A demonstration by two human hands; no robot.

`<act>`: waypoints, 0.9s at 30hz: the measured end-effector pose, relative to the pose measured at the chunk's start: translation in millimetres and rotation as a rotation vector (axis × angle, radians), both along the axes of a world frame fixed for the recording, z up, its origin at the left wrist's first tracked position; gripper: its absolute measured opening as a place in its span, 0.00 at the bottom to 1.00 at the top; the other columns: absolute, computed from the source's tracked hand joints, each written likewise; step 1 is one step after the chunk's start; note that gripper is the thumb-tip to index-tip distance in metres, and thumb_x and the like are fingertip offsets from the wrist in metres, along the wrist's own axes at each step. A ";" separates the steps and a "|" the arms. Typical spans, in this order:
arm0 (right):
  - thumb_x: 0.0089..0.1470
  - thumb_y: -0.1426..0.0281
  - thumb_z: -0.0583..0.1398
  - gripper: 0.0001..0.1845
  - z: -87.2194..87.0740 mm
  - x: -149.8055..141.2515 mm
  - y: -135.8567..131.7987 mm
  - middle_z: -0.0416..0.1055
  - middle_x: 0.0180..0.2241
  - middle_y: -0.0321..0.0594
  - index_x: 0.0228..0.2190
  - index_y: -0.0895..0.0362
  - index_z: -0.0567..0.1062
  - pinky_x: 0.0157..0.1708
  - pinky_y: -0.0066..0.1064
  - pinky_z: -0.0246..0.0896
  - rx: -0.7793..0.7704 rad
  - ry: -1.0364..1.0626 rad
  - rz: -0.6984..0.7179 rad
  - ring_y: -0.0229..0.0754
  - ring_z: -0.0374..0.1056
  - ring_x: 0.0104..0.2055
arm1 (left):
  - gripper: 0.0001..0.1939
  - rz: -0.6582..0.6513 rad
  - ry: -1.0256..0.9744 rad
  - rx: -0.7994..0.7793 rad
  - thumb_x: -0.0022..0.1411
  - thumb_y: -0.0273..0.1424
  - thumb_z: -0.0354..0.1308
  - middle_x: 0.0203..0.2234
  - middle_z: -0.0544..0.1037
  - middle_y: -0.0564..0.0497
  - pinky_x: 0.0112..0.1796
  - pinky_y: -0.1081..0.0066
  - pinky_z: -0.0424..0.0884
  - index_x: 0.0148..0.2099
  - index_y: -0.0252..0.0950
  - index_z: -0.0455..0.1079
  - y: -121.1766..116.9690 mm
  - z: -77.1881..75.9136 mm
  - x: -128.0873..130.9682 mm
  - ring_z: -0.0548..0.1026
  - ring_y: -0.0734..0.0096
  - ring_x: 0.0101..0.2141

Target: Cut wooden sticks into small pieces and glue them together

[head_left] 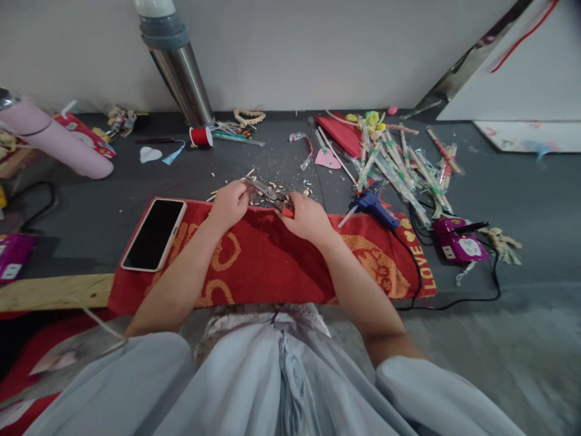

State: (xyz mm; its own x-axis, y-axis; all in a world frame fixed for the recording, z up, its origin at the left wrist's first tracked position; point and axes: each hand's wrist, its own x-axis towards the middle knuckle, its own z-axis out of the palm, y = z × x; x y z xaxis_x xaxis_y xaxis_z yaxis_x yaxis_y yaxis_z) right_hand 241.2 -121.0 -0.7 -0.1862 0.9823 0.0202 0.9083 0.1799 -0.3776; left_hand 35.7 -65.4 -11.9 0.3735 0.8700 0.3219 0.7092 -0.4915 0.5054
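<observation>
Grey worktop (272, 160) lies beneath metal pliers (264, 189) at the far edge of the red towel (276, 266); the right grip (311, 219) is closed round their handles (285, 212). The left grip (230, 204) curls at the other end, its hold unclear. A slip might nip it or scatter the small pale chips (307, 192). Towel fuzzy; phone (154, 235) flat, glossy.

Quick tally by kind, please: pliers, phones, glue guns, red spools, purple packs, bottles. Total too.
Pliers: 1
Phone: 1
Glue gun: 1
Red spool: 1
Purple packs: 2
Bottles: 2
Total: 8
</observation>
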 end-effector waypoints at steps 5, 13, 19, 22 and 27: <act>0.55 0.62 0.53 0.14 2.4 -4.0 -0.4 0.75 0.39 0.52 0.38 0.59 0.69 0.36 0.35 0.59 -0.016 -0.038 -0.026 0.50 0.70 0.40 | 0.09 0.010 0.024 0.019 0.60 0.27 0.46 0.26 0.72 0.47 0.37 0.67 0.65 0.27 0.38 0.60 0.8 -2.7 0.4 0.70 0.66 0.32; 0.57 0.63 0.50 0.14 4.6 -7.0 1.6 0.77 0.36 0.50 0.36 0.57 0.72 0.34 0.36 0.60 -0.027 -0.088 -0.119 0.53 0.73 0.38 | 0.13 -0.007 0.017 0.023 0.63 0.33 0.45 0.28 0.75 0.45 0.35 0.67 0.63 0.30 0.36 0.66 -1.1 -4.7 5.0 0.71 0.65 0.32; 0.59 0.61 0.50 0.17 0.6 -2.0 6.5 0.76 0.39 0.53 0.39 0.59 0.71 0.36 0.37 0.62 -0.072 -0.136 -0.172 0.54 0.73 0.40 | 0.14 0.081 0.096 0.017 0.63 0.35 0.46 0.23 0.72 0.47 0.30 0.67 0.57 0.25 0.37 0.62 0.9 -4.4 2.4 0.67 0.67 0.26; 0.59 0.60 0.50 0.17 -1.3 -2.2 6.9 0.76 0.39 0.54 0.39 0.59 0.71 0.37 0.37 0.63 -0.090 -0.146 -0.167 0.54 0.74 0.41 | 0.15 0.104 0.134 0.032 0.62 0.35 0.46 0.20 0.68 0.49 0.27 0.67 0.53 0.23 0.38 0.58 0.9 -4.0 2.7 0.63 0.69 0.24; 0.59 0.60 0.50 0.17 0.1 -3.9 4.8 0.76 0.39 0.53 0.39 0.59 0.71 0.37 0.37 0.64 -0.082 -0.140 -0.145 0.54 0.74 0.40 | 0.16 0.115 0.134 0.041 0.62 0.34 0.47 0.19 0.67 0.50 0.27 0.68 0.52 0.22 0.38 0.56 0.4 -3.3 2.7 0.62 0.70 0.23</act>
